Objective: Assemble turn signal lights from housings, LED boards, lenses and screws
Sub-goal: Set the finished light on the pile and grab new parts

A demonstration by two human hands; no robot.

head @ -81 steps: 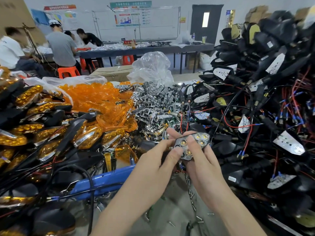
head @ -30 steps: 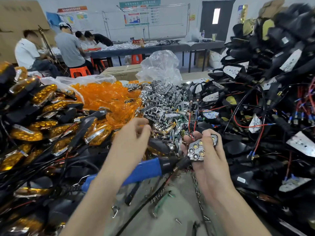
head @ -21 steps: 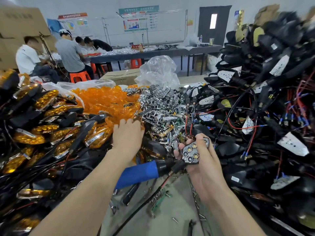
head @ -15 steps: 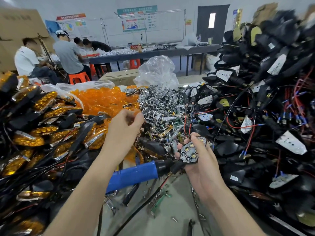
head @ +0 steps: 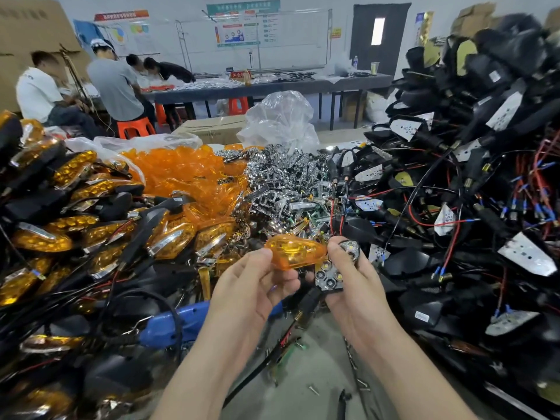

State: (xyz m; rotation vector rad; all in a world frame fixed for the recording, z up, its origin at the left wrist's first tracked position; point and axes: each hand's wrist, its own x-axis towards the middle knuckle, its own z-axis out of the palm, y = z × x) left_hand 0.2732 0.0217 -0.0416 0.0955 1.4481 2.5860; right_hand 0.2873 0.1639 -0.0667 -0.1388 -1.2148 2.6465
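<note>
A pale wall (head: 303,1) closes the far end of the room. On it hang a red banner and a framed board (head: 242,31) of printed charts, and to the right is a dark door (head: 363,56) whose narrow window (head: 378,31) glows bright. In front runs a long dark tabletop (head: 272,87) on black legs, with several people sitting at its left end on orange stools (head: 133,127). Tall cardboard (head: 27,28) stands at the far left, while a brown carton (head: 212,130) and a crumpled clear plastic bag (head: 281,116) sit nearer.

My left hand (head: 254,286) came back from the orange pile with one amber lens (head: 295,251) pinched, now touching the LED housing (head: 330,272) in my right hand (head: 357,286).
</note>
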